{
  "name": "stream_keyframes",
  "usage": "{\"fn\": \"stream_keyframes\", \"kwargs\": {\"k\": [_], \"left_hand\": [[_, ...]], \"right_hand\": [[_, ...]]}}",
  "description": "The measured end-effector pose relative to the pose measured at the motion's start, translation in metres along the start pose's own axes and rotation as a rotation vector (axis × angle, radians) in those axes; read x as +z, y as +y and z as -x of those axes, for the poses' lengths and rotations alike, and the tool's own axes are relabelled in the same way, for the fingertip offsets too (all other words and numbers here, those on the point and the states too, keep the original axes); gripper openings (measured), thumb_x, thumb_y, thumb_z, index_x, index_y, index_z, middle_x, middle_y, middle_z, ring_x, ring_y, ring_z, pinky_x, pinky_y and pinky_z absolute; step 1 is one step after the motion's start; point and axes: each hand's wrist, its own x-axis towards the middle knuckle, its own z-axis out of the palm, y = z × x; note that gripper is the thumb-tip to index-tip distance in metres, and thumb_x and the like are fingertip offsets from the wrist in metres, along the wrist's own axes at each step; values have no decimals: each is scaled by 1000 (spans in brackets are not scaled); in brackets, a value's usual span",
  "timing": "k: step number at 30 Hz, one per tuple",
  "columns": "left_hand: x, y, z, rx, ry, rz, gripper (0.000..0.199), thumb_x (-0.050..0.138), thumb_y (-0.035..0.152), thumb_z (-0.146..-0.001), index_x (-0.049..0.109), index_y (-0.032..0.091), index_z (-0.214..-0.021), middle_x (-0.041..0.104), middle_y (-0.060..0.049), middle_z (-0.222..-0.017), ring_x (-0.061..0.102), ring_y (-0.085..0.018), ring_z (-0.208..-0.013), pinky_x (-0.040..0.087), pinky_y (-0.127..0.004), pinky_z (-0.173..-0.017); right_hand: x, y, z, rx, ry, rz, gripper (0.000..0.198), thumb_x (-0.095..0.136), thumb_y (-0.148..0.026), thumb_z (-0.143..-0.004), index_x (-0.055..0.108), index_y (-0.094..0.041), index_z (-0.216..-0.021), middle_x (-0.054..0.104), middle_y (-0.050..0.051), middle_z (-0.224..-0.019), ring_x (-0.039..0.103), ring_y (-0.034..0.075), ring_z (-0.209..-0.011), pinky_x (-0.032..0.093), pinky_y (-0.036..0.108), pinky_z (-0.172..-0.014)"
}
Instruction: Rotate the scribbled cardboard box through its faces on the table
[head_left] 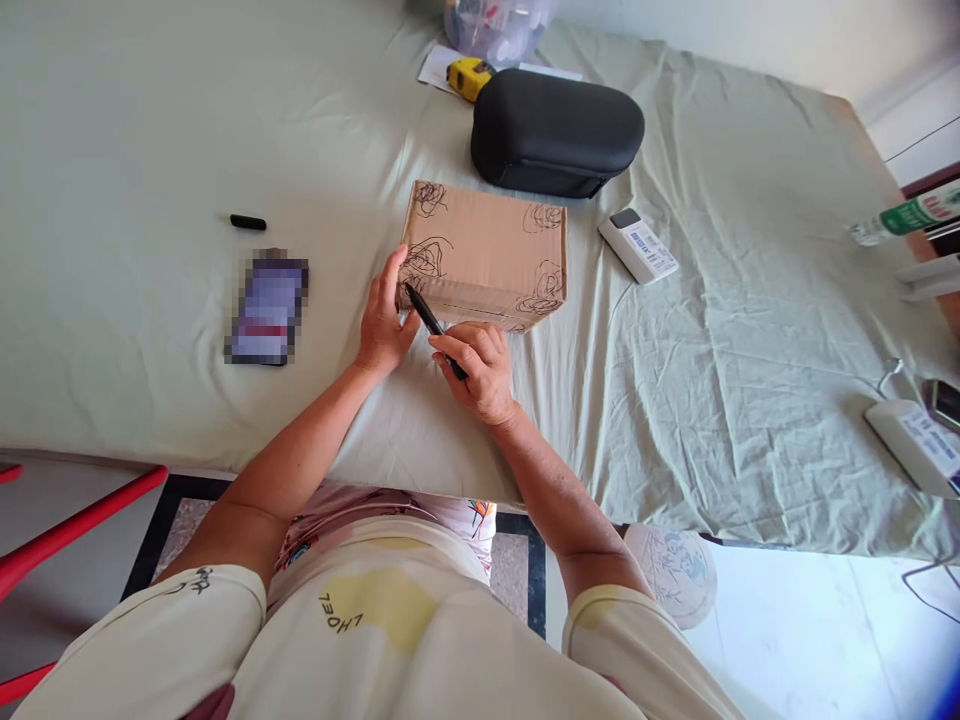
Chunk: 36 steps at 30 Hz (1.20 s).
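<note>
We've got a rectangular cardboard box (487,235), ink-scribbled corners, on wrinkled cloth (675,400). Left hand (386,325) clasps its near-left corner; right hand (480,370) grips a slim black pen (427,315), tip at box. Behind: rounded, closed case (559,125); clear tub (499,25), contents unclear.

Head-worn view, facing forward and down
Close above the cream-and-yellow printed shirt (390,635), it looks across the pale-green cloth-covered bench (697,380) to its far side.
</note>
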Motion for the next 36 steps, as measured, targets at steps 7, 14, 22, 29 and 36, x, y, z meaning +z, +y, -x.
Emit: {"fn": "stream_keyframes", "kwargs": {"k": [7,14,22,29,36], "left_hand": [[-2,-2,-1,16,-31,29,79,66,53,-100,26,34,-166,38,-8,-174,39,-32,-161,42,-49,-129],[-3,2,0,23,-19,5,82,70,51,-99,26,35,-166,39,-8,-173,44,-32,-158,45,-48,-127],[-1,-4,2,14,-4,-47,86,69,42,-100,19,37,-169,34,-8,-177,43,-29,-159,48,-45,-126],[2,-19,3,-69,-8,-105,79,64,33,-101,22,34,-168,53,-13,-161,66,-25,-132,63,-37,-102],[2,-23,4,-117,13,-66,67,57,20,-100,33,29,-161,67,-12,-139,71,-21,-120,61,-37,-104]], "right_hand": [[-7,1,-6,-51,101,-48,20,58,-27,-106,63,-28,-126,72,3,-100,67,20,-95,46,39,-89],[-18,13,6,147,368,71,25,50,-32,-107,66,-31,-125,61,8,-109,66,23,-100,55,41,-86],[-54,99,31,672,333,333,49,39,-49,-105,57,-22,-142,61,15,-124,62,32,-119,51,61,-106],[-47,114,41,991,-43,401,54,55,-46,-96,61,-21,-143,64,20,-134,57,39,-129,45,67,-108],[-47,99,33,985,-175,425,59,57,-45,-95,57,-23,-150,59,18,-153,51,40,-140,39,66,-115]]}}
